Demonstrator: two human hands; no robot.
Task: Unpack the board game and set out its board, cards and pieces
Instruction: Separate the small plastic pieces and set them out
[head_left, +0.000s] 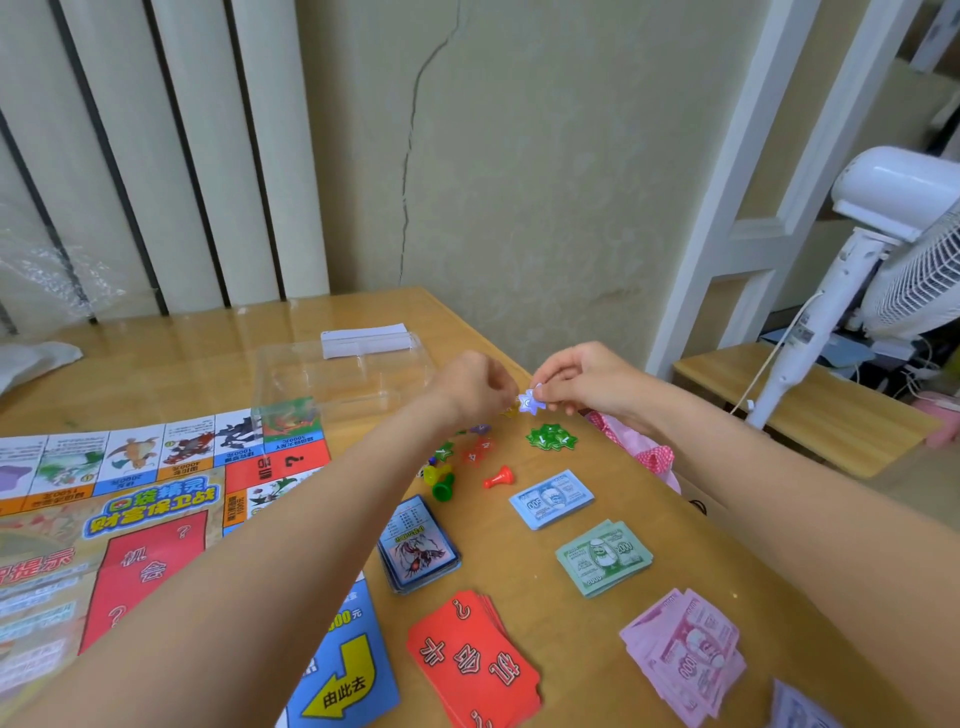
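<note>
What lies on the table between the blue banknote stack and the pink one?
In the head view, the green banknote stack lies between the blue banknote stack and the pink banknote stack, apart from both on bare table.

A white fan (893, 249) stands right of the wooden table (545, 545).

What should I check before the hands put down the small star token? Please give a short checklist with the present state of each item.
1. Right hand pinches the purple star token: ok.
2. Left hand also on the token: cannot tell, its fingertips are hidden.
3. Green star tokens lie gathered in one group on the table: ok.
4. Bare table beside the green group for a new pile: ok.
5. Pawns sorted: not ok, the red pawn lies on its side, apart from the yellow and green pawns.
6. Board unfolded flat: ok.
</note>
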